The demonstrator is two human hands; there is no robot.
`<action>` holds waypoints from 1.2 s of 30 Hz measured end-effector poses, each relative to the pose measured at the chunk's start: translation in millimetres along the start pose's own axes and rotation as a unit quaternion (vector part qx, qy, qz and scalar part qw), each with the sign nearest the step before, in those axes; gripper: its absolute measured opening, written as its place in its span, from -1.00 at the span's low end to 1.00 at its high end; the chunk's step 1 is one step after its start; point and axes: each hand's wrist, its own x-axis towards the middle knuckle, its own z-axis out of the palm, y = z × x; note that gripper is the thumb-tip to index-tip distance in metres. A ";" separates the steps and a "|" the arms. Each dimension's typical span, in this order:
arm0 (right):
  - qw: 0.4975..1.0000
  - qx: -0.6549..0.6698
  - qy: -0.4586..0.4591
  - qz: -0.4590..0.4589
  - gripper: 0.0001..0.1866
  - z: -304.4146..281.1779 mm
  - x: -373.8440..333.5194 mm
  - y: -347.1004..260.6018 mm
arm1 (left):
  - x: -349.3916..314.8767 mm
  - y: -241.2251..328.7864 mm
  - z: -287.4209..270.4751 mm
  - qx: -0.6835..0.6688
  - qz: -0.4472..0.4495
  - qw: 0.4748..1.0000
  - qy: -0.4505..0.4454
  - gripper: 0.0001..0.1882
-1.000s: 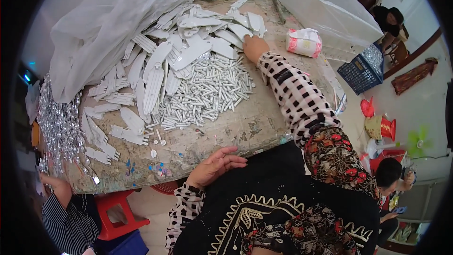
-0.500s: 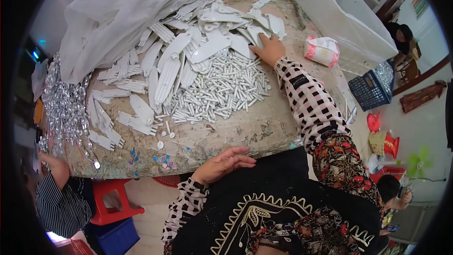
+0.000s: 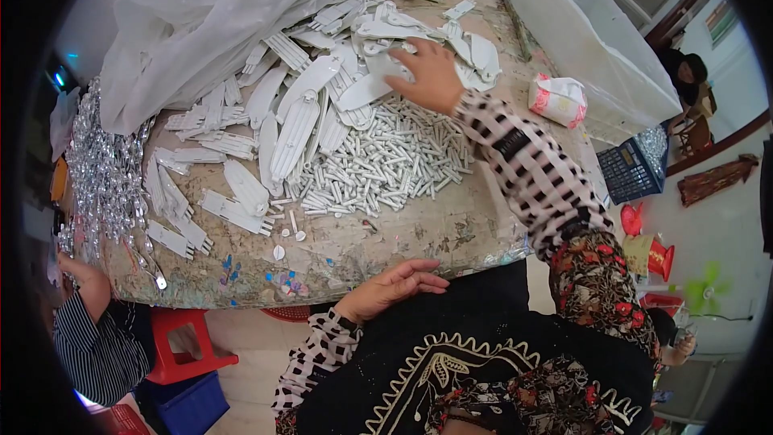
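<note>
My right hand (image 3: 428, 74) is over the right part of a heap of white plastic parts (image 3: 310, 80), long and rounded at one end. Its fingers are spread at the flat pieces, and I see nothing gripped in them. Just below that hand lies a pile of small white plastic pegs (image 3: 378, 165). My left hand (image 3: 392, 288) rests palm inward at the near edge of the worn table (image 3: 451, 225), fingers stretched out and holding nothing. A few loose pegs and small white discs (image 3: 279, 252) lie between the pile and that edge.
A clear plastic bag (image 3: 217, 24) covers the heap's back left. Silver strips (image 3: 105, 177) hang at the left, beside another person's arm (image 3: 88, 286). At right are a tissue pack (image 3: 557, 101) and a large white bin (image 3: 596, 48). A red stool (image 3: 187, 346) stands below.
My right hand has moved left from the heap's right edge to above its pieces, its fingers spreading. Some flat pieces there have shifted. My left hand stays at the table edge.
</note>
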 end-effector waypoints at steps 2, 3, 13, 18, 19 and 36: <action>1.000 -0.004 -0.007 -0.010 -0.42 18.5 37.5 -20.0 | -3.0 2.5 -3.8 -0.001 0.007 1.000 -0.012 -0.38; 1.000 -0.008 -0.014 -0.019 -0.41 26.0 56.0 -29.4 | -4.8 5.3 -4.3 0.001 0.009 1.000 -0.011 -0.38; 0.957 -0.088 -0.271 0.058 -0.28 50.0 124.4 -83.8 | -21.3 13.0 -25.1 -0.011 0.007 1.000 -0.010 -0.38; 0.957 -0.092 -0.271 0.054 -0.30 58.5 101.4 -64.0 | -28.0 9.4 -37.8 -0.020 0.008 1.000 -0.010 -0.39; 0.953 -0.093 -0.284 0.052 -0.31 58.6 96.4 -63.0 | -29.2 8.8 -39.3 -0.022 0.007 1.000 -0.011 -0.40; 0.989 -0.106 -0.100 0.007 -0.69 86.9 116.9 -30.5 | -23.5 11.6 -44.1 -0.010 0.014 0.999 -0.028 -0.42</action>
